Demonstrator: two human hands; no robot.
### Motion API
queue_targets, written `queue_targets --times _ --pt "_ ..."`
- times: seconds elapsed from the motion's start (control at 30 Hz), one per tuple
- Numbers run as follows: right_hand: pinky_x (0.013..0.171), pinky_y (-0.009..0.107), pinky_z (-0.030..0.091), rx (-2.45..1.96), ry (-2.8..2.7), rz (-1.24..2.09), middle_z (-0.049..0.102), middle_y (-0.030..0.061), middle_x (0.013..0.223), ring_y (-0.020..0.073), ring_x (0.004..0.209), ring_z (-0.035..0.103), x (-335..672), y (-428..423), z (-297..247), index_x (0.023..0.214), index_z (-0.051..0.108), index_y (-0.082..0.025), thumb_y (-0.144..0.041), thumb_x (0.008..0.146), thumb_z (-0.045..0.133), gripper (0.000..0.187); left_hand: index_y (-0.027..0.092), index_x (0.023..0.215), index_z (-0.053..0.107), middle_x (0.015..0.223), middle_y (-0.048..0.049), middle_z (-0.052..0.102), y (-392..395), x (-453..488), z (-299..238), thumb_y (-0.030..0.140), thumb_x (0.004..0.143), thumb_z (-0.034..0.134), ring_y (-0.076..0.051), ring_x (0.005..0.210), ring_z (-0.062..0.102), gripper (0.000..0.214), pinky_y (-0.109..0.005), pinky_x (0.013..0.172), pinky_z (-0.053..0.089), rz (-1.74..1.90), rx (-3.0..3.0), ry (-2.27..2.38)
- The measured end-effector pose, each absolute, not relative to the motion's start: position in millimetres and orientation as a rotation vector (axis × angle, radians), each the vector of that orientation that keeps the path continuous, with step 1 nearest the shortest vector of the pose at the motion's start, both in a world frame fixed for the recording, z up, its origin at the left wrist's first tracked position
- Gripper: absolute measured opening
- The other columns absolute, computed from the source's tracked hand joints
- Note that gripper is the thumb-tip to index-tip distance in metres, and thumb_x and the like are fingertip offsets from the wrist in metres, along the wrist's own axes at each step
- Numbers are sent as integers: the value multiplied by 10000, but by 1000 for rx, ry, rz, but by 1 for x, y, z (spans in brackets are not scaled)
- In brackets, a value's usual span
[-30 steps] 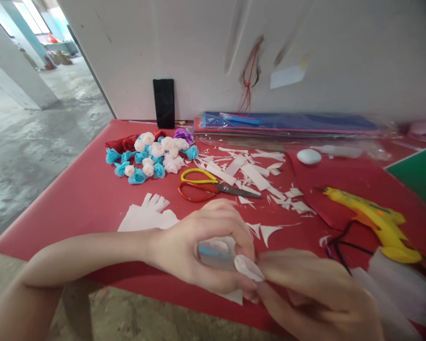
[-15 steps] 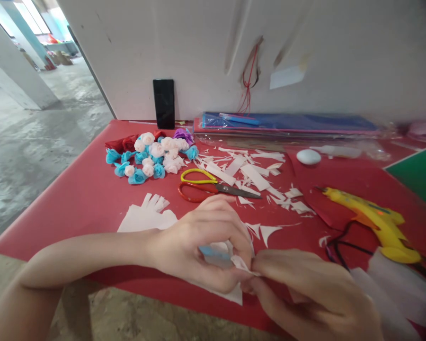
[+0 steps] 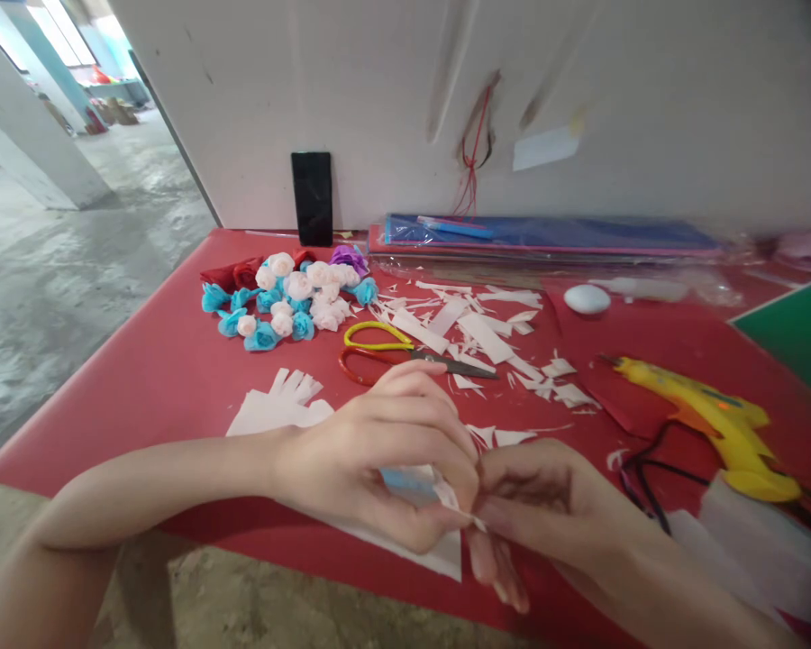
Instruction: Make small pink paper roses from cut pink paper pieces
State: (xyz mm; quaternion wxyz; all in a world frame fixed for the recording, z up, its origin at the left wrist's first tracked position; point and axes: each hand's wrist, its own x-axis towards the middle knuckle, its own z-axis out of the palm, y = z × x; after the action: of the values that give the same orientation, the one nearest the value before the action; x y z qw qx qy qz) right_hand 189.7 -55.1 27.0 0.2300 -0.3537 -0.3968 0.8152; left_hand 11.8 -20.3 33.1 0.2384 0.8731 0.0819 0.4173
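Near the front edge of the red table, my left hand point(image 3: 385, 455) pinches a small white paper strip point(image 3: 446, 491) between thumb and forefinger. My right hand point(image 3: 533, 505) meets it fingertip to fingertip, its thumb and forefinger closed on the strip's thin twisted end. Through the loop of my left fingers a light blue patch shows; I cannot tell what it belongs to. Under my left hand and forearm lies a white paper sheet point(image 3: 270, 415) with a fringed end. Just beyond my left fingers are scissors point(image 3: 378, 347) with yellow and red handles.
Blue, white, red and purple paper flowers point(image 3: 284, 297) cluster at the back left, before a black phone point(image 3: 313, 198) leaning on the wall. Paper scraps point(image 3: 483, 333) litter the middle. A yellow glue gun point(image 3: 709, 415) with its cord lies right, near a white egg-shaped object point(image 3: 587, 298).
My right hand has turned over, its lower fingers now pointing down below the strip. My left hand stays nearly in place, still pinching the paper.
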Motion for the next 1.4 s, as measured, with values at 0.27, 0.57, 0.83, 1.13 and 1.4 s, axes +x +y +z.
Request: queue_targets --times 0.27,0.57,0.83,1.13,1.4 --pt "441 138 493 -1035 -1523 1492 664 -11 519 103 448 607 187 -65 32 627 692 -219 -155 673 676 80 147 672 488 627 -13 614 -24 16 29 114 669 566 -101 629 544 85 -344 843 420 1200 2315 313" --pt "435 151 482 -1139 -1479 1422 669 -13 504 114 439 607 185 -70 34 602 691 -232 -154 651 672 95 150 705 482 646 -40 620 -22 16 28 100 700 564 -117 652 548 96 -309 745 445 1147 2256 272" --pt "408 134 414 -992 -927 2252 630 6 447 53 360 524 189 -60 26 596 651 -147 -258 685 673 144 163 703 495 684 -40 624 -16 10 31 114 708 585 -117 697 539 103 -350 887 405 1022 2286 261" --pt "361 106 382 -913 -776 2403 625 20 432 45 318 502 186 -60 19 647 630 -129 -248 702 648 132 172 688 514 656 -26 630 -16 11 30 105 702 574 -115 681 543 90 -353 894 408 1078 2393 234" --pt "359 120 362 -899 -822 2404 623 8 441 52 326 495 187 -60 20 689 604 -143 -273 709 629 133 168 678 528 652 -25 635 -15 10 32 121 698 585 -120 677 543 76 -360 916 396 1052 2424 245"
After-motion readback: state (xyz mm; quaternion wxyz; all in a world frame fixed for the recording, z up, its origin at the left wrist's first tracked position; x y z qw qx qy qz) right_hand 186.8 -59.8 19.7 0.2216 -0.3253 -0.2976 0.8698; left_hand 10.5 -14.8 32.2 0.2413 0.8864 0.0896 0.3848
